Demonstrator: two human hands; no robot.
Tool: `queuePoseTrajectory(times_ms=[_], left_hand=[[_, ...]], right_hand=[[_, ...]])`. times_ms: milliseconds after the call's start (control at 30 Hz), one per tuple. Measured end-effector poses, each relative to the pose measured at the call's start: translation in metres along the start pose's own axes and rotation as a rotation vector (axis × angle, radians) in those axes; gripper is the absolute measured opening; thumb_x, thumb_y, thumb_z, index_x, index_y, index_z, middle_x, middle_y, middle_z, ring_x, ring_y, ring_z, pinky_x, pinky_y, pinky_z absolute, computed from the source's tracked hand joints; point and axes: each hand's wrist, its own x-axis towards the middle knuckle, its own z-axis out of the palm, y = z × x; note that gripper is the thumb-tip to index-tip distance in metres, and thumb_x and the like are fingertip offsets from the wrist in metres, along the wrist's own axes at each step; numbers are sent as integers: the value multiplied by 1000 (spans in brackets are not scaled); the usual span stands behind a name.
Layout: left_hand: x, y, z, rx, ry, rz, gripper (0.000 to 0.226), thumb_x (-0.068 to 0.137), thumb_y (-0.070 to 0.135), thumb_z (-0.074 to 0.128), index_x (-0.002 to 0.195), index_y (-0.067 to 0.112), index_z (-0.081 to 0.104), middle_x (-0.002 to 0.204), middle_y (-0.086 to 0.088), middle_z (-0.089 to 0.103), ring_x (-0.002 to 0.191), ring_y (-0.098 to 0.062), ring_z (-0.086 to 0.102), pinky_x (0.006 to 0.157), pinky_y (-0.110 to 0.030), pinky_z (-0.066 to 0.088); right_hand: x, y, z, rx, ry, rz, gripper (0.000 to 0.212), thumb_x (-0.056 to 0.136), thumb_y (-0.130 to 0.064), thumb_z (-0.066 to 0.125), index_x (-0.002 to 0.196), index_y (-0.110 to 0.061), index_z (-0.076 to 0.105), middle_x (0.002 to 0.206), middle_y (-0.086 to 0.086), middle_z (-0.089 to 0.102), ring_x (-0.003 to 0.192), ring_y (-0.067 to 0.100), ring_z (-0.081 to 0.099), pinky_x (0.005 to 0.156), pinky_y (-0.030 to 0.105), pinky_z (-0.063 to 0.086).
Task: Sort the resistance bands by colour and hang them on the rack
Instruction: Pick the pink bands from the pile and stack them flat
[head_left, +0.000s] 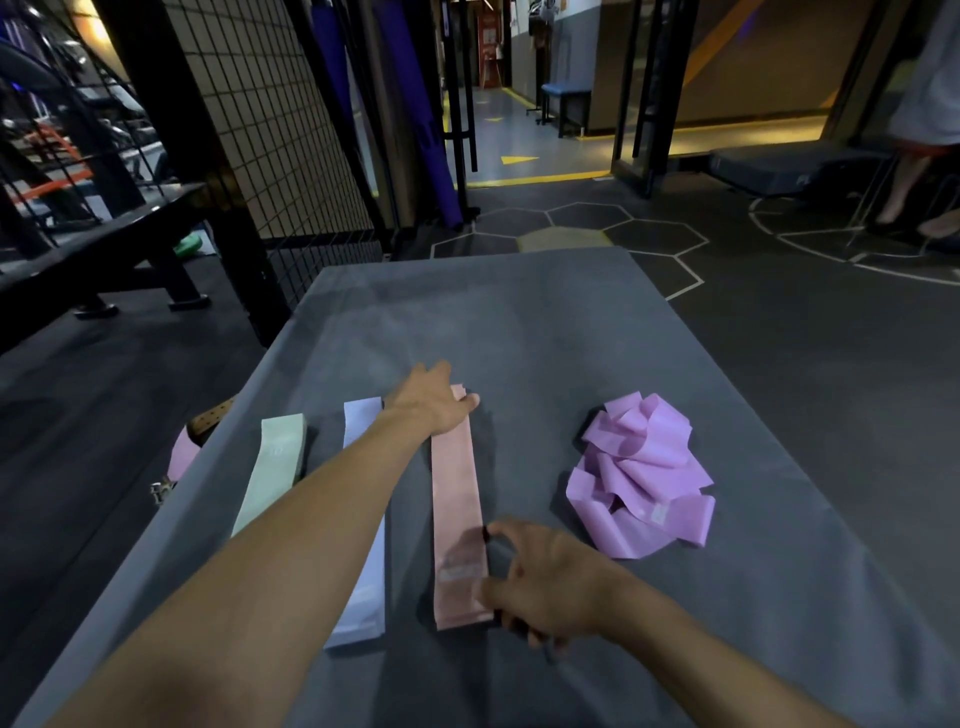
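Note:
Three flat bands lie side by side on the grey table (519, 322): a pale green band (270, 473) at the left, a pale lavender band (363, 587) in the middle and a pink band (457, 499) to the right. My left hand (434, 402) rests flat on the far end of the pink band, fingers spread. My right hand (540, 582) touches the pink band's near right edge, with its fingers apart. A crumpled purple band (641, 473) lies in a heap further right.
A black wire grid rack (270, 114) stands beyond the table's left corner. Another pink band (182, 452) and a brown strap (210, 423) hang off the table's left edge. A weight bench (93, 249) stands at the left. A person's legs (914, 197) show at far right.

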Motion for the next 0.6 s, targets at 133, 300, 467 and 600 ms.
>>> queuePoseTrajectory(times_ms=[133,300,467,600], left_hand=[[4,18,7,140,39,16,62,90,63,56,128,15,58,136,-12,55,124,-34,57,101,-42,49],[2,34,10,367,122,58,34,99,33,52,120,9,63,126,-13,63,117,-34,62,88,-36,50],[-3,29,6,420,117,70,47,101,48,46,130,13,57,133,-11,57,122,-35,58,91,-40,49],[-24,22,-3,285,165,191,48,100,52,46,135,19,48,134,-8,46,125,-34,47,91,-46,47]], right_hand=[[5,2,-2,-8,-50,-3,46,91,-19,57,136,-20,44,81,9,69,51,17,58,43,28,53],[6,-1,-6,14,-115,-3,41,93,-21,57,132,-28,46,81,7,67,53,19,58,44,28,53],[3,-1,-14,7,-99,44,45,94,-25,61,135,-22,45,86,12,70,53,17,58,48,31,54],[-5,9,-44,-219,230,12,38,90,-37,62,127,-31,54,103,3,70,71,19,69,59,30,57]])
